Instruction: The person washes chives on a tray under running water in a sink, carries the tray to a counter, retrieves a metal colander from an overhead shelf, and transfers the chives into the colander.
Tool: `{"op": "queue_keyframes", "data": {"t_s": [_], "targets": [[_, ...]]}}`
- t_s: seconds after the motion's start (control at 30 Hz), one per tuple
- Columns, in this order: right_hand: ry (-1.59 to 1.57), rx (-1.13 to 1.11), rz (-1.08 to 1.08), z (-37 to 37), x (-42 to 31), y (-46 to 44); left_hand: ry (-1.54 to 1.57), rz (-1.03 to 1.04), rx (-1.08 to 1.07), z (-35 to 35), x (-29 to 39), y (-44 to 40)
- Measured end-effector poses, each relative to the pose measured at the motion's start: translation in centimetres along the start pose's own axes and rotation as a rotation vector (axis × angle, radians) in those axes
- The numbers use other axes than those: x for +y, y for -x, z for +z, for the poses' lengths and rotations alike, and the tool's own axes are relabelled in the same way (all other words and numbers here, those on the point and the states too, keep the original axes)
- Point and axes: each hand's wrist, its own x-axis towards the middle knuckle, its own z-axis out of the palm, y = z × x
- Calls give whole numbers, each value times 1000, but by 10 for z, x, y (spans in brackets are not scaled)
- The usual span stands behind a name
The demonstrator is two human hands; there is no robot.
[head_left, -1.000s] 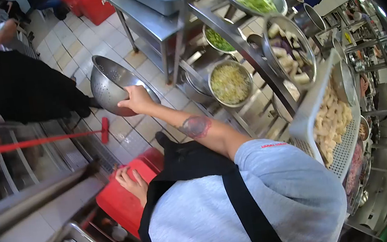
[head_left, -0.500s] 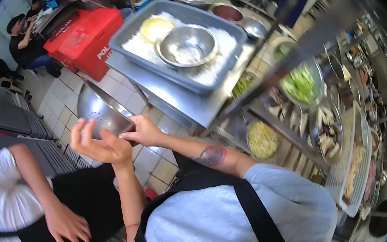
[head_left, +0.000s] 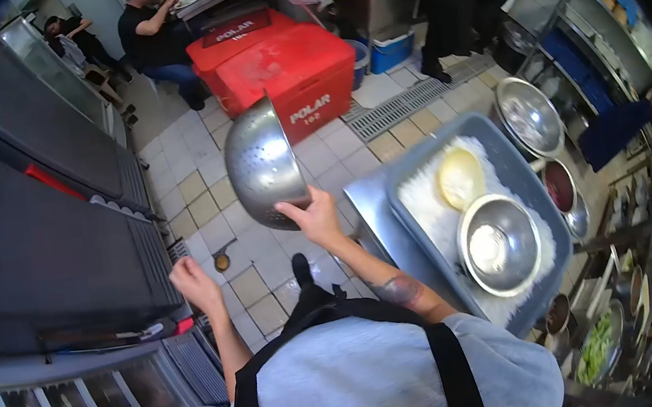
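A metal colander (head_left: 262, 162) hangs on its side above the tiled floor, its perforated outer face toward the left. My right hand (head_left: 315, 217) grips the lower rim, with the thumb on the outer wall. My left hand (head_left: 196, 283) is apart from the colander, lower and to the left. Its fingers are curled in, and I see nothing in them. To the right of my right hand stands a grey tub (head_left: 417, 217) of white ice-like material. A metal bowl (head_left: 500, 245) and a yellow bowl (head_left: 460, 178) sit in it.
Red coolers (head_left: 289, 70) stand ahead, beyond the colander. Dark cabinets (head_left: 63, 252) line the left side. A steel table (head_left: 375, 205) bears the tub; a large metal bowl (head_left: 529, 117) stands beyond. Several people are at the back, and a co-worker's arm shows at lower left.
The view has swung left. My left hand has come away from the colander and closed, while my right hand still holds it. The co-worker at left has mostly left the view.
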Motion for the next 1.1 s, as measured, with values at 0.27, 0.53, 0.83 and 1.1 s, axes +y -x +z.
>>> {"op": "queue_keyframes", "data": {"t_s": [0.27, 0.53, 0.83, 1.1], "targets": [[654, -87, -253, -4, 11, -128, 315, 279, -227, 170, 111, -214], [724, 143, -53, -35, 44, -191, 593, 802, -316, 367, 295, -306], [519, 552, 196, -100, 81, -310, -299, 1036, -831, 726, -8, -422], [768, 681, 247, -193, 84, -395, -611, 180, -1671, 708, -23, -400]]}}
